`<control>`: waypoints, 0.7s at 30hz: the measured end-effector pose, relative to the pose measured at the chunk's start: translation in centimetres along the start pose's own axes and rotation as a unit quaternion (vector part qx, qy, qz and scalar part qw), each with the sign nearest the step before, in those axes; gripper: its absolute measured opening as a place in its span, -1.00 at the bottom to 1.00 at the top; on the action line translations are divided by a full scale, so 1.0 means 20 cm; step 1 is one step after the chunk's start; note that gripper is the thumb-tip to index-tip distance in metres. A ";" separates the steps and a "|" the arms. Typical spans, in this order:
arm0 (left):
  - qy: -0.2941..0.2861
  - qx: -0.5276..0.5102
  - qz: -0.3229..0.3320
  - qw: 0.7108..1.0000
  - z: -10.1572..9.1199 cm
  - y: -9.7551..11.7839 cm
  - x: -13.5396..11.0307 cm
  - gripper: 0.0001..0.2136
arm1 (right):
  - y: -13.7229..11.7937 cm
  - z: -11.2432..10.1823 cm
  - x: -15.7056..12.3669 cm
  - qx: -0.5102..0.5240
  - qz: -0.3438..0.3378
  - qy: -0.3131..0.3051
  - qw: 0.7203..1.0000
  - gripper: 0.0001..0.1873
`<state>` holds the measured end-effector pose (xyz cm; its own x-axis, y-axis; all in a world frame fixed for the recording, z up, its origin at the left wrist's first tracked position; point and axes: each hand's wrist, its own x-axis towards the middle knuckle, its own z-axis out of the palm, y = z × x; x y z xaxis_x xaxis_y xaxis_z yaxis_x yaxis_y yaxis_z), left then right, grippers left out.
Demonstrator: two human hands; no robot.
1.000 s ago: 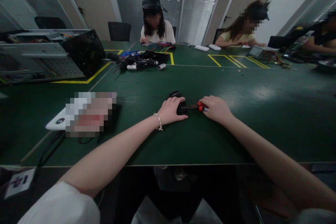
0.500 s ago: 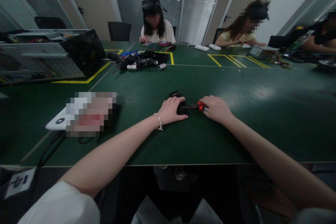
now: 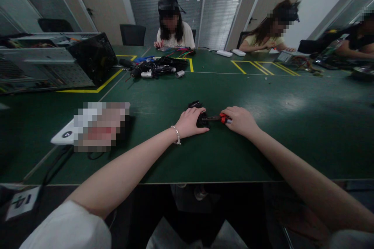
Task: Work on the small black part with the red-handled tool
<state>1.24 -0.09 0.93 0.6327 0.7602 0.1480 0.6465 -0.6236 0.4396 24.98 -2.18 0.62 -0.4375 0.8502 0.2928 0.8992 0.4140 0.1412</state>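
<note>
On the green table, near its front edge, my left hand [image 3: 191, 121] is closed around a small black part [image 3: 202, 120]. The part's exact kind is hard to make out, and much of it is under my fingers. My right hand [image 3: 242, 121] grips long-nose pliers [image 3: 214, 118] by their red handles. The jaws of the pliers point left and touch the black part beside my left thumb and fingers.
An open computer case [image 3: 58, 60] stands at the left on the green table [image 3: 277, 132]. Black cables [image 3: 163, 66] and a power drill [image 3: 134, 71] lie farther back. A white device [image 3: 66, 134] with a blurred top sits left of my arm. Several people work across the table.
</note>
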 end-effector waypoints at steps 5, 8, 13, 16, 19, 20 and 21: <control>0.003 0.005 0.002 1.000 0.01 -0.01 0.00 -0.34 | 0.00 0.00 0.00 -0.003 -0.001 0.004 1.000 -0.73; 0.002 0.003 0.002 1.000 0.01 -0.01 0.00 -0.34 | 0.00 -0.01 0.00 -0.011 -0.008 0.014 1.000 -0.72; 0.000 -0.002 0.003 1.000 0.00 -0.01 0.00 -0.33 | 0.00 -0.01 0.00 -0.019 -0.011 0.019 1.000 -0.72; -0.001 -0.002 0.003 1.000 0.00 -0.01 0.00 -0.34 | 0.00 0.00 0.00 -0.010 -0.005 0.009 1.000 -0.72; 0.001 -0.003 0.004 1.000 0.01 -0.01 0.00 -0.34 | 0.00 0.00 0.00 -0.003 -0.001 0.004 1.000 -0.72; 0.002 -0.005 0.005 1.000 0.01 -0.01 0.00 -0.34 | 0.00 0.00 0.00 -0.003 0.001 0.003 1.000 -0.72; 0.002 -0.005 0.006 1.000 0.01 -0.01 0.00 -0.34 | 0.00 0.00 0.00 -0.003 0.002 0.002 1.000 -0.72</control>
<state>1.14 0.11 0.69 0.6381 0.7539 0.1564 0.6347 -0.6301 0.4474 24.98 -2.14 0.56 -0.4335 0.8504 0.2980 0.9011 0.4085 0.1453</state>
